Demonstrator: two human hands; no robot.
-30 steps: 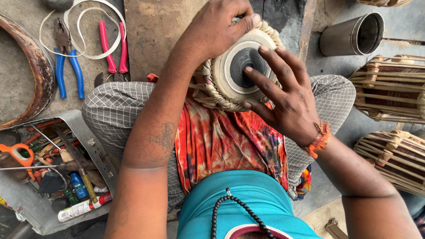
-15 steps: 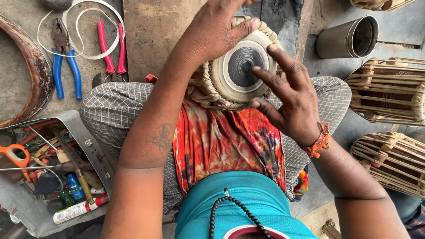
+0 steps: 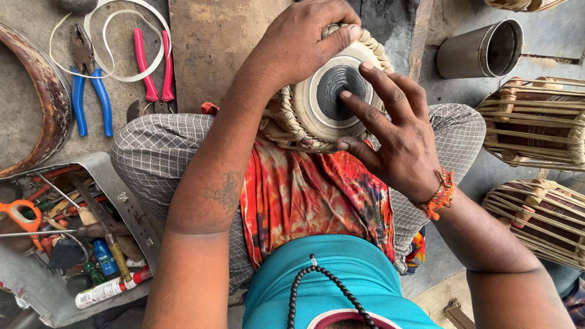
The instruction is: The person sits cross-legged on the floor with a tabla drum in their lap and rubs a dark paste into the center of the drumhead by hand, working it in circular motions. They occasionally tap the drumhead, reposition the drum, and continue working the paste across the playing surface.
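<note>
Small drum (image 3: 317, 103): rested on lap, tilted. Left hand (image 3: 298, 42) clasped its braided rim, fingers curled together. Right hand (image 3: 396, 140), fingers spread, had shifted fingertips onto the black centre patch (image 3: 332, 91); tapping or testing presumed underway.

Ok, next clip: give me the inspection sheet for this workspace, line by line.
Surface: grey concrete floor; wooden board ahead of the knees.
Job's things: small drum resting on the lap, black centre spot facing up.
Clutter: blue-handled pliers, pink-handled pliers, open metal toolbox with scissors and a hammer, metal cup lying on its side.
Grippers: left hand grips the drum's rim; right hand has fingertips on the black spot.
Cables: white strap loop lying over the pliers.
Surroundings: two more laced drums on the right.
</note>
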